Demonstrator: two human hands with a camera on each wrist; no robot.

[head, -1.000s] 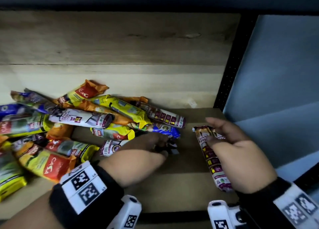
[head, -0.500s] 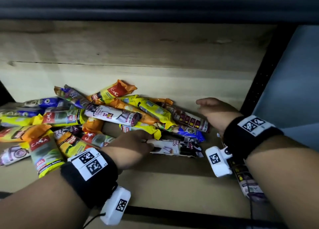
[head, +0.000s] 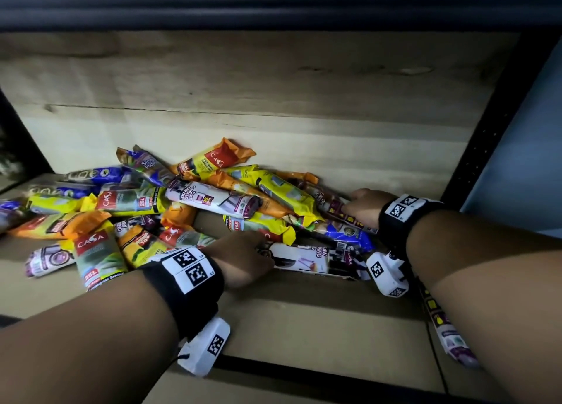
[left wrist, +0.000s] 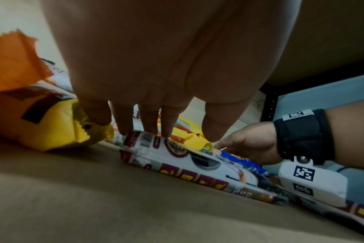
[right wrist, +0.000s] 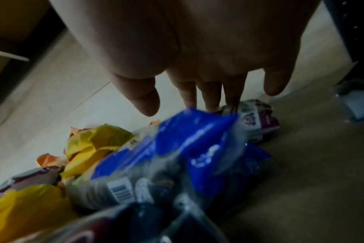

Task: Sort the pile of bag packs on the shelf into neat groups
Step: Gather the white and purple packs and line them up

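Looking down from the head camera, a jumbled pile of bag packs [head: 188, 208] lies on the wooden shelf [head: 304, 321], spread from the left edge to the right of middle, packs crossing over one another in orange, yellow, blue and white. The left hand [head: 243, 256] rests at the near edge of the pile, its fingers on the end of a white and maroon pack [head: 307, 262] that lies flat on the board; whether they pinch it cannot be told from here. The right hand [head: 365, 205] reaches to the far right end of the pile, touching a maroon-banded pack [head: 331, 204] beside a blue pack [head: 346, 233]. One more pack [head: 447, 330] lies apart under the right forearm.

From the left wrist, the left hand's fingers [left wrist: 148, 121] hang straight and slightly spread, tips touching the top end of the white and maroon pack [left wrist: 189, 166], not curled round it. A yellow pack [left wrist: 52, 125] lies just left.

From the right wrist, blurred, the right hand's fingers [right wrist: 210, 93] are straight and spread, tips meeting the end of a white and purple pack [right wrist: 258, 120] behind the blue pack [right wrist: 197, 139].
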